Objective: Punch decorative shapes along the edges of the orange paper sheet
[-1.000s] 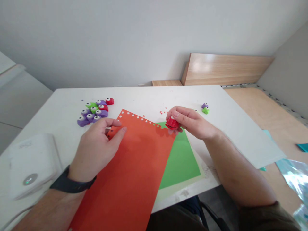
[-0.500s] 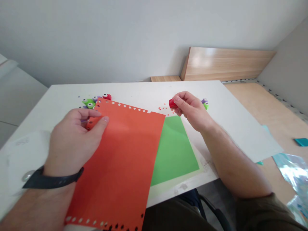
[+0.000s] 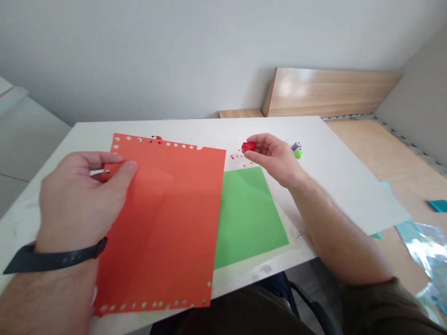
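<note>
My left hand (image 3: 87,190) pinches the left edge of an orange-red sheet (image 3: 171,209), thumb on top. Small cut-out shapes line the sheet's top and bottom edges, with a few at the left edge. Between the thumb and fingers of my right hand (image 3: 275,158) is a small red punch (image 3: 248,148), held over the table. Red paper bits (image 3: 237,157) lie just below it. A green sheet (image 3: 251,214) rests on the table, partly covered by the orange-red one.
The white table (image 3: 335,172) has a purple (image 3: 296,145) and a green (image 3: 298,153) punch at the right. Another red punch (image 3: 159,138) peeks out behind the sheet. Clear plastic packaging (image 3: 424,246) lies on a wooden surface at the far right.
My left hand has moved left with the orange-red sheet, which is now straighter and hides most of the punches behind it. My right hand has shifted slightly left and turned the red punch.
</note>
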A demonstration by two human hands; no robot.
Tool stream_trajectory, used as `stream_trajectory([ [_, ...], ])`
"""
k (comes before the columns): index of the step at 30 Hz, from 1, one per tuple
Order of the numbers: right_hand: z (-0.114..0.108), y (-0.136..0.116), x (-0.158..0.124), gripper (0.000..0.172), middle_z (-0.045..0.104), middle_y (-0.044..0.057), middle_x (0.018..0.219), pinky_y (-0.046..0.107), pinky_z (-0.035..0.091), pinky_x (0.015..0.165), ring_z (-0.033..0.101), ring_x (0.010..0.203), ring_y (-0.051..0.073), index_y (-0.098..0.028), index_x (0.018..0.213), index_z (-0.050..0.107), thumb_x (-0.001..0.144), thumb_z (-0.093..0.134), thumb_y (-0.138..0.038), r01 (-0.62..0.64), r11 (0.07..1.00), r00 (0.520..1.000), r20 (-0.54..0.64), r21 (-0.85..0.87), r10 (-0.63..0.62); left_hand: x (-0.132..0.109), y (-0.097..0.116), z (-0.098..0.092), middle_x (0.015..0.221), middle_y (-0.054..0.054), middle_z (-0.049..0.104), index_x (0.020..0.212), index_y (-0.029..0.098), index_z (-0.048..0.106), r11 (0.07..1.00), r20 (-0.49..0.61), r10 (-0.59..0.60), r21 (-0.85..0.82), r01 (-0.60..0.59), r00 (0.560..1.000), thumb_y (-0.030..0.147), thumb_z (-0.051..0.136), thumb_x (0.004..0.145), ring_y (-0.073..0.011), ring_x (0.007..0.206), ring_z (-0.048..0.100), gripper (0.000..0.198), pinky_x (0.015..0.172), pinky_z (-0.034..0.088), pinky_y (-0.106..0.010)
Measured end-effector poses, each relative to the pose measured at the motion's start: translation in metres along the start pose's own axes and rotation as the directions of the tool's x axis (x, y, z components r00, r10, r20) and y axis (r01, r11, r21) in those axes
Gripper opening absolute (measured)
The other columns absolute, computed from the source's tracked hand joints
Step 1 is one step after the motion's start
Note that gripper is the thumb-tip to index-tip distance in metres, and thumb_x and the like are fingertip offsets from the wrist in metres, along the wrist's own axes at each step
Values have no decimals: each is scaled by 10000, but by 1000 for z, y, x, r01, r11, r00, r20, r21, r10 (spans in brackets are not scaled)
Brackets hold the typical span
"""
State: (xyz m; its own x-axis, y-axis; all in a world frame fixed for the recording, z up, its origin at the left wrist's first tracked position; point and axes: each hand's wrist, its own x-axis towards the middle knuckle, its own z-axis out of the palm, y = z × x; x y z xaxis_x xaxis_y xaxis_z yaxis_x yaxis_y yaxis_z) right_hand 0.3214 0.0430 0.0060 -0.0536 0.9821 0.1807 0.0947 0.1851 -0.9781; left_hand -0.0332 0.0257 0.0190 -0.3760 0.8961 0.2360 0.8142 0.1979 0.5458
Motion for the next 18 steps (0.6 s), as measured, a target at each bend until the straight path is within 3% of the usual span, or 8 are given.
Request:
stream_trajectory([
  [3, 2, 12, -1, 351, 743, 48, 1041, 346, 530, 801, 662, 851, 168, -212, 1107, 643, 816, 788, -345, 52, 961, 998, 43, -270, -42, -3, 5, -1, 675, 39, 609, 1114, 248, 727, 1000, -36, 22, 4, -22, 999, 582, 714, 792, -128, 543, 546, 464, 546, 405, -240],
  [7, 2, 16, -3, 210, 749, 42, 961, 377, 468, 868, 647, 900, 214, -215, 975, 707, 795, 798, -274, 219, 768, 955, 295, -601, -42, -4, 10, -1, 693, 37, 622, 1123, 240, 722, 1000, -22, 24, -6, -24, 999, 564, 715, 798, -127, 556, 556, 459, 551, 408, -237],
  [11, -2, 12, -2, 225, 742, 68, 1023, 390, 450, 898, 630, 949, 236, -213, 1063, 707, 856, 749, -292, 241, 714, 969, 209, -657, -135, -4, 12, -1, 702, 35, 632, 1115, 238, 721, 999, -17, 32, -26, -32, 999, 528, 735, 788, -127, 557, 558, 437, 540, 402, -233],
  [15, -6, 10, -1, 157, 722, 72, 958, 377, 462, 852, 626, 880, 229, -201, 970, 719, 828, 768, -250, 260, 683, 947, 319, -682, -41, -5, 13, -1, 716, 30, 639, 1130, 231, 710, 998, 9, 42, -52, -41, 999, 524, 730, 803, -125, 569, 563, 440, 552, 402, -230],
  [18, -8, 6, 0, 208, 700, 94, 1023, 372, 477, 831, 620, 881, 224, -198, 1040, 727, 863, 755, -303, 229, 709, 973, 138, -667, -183, -6, 13, 0, 761, 23, 666, 1136, 226, 712, 996, 9, 48, -70, -48, 999, 523, 735, 801, -120, 577, 557, 448, 573, 414, -234],
])
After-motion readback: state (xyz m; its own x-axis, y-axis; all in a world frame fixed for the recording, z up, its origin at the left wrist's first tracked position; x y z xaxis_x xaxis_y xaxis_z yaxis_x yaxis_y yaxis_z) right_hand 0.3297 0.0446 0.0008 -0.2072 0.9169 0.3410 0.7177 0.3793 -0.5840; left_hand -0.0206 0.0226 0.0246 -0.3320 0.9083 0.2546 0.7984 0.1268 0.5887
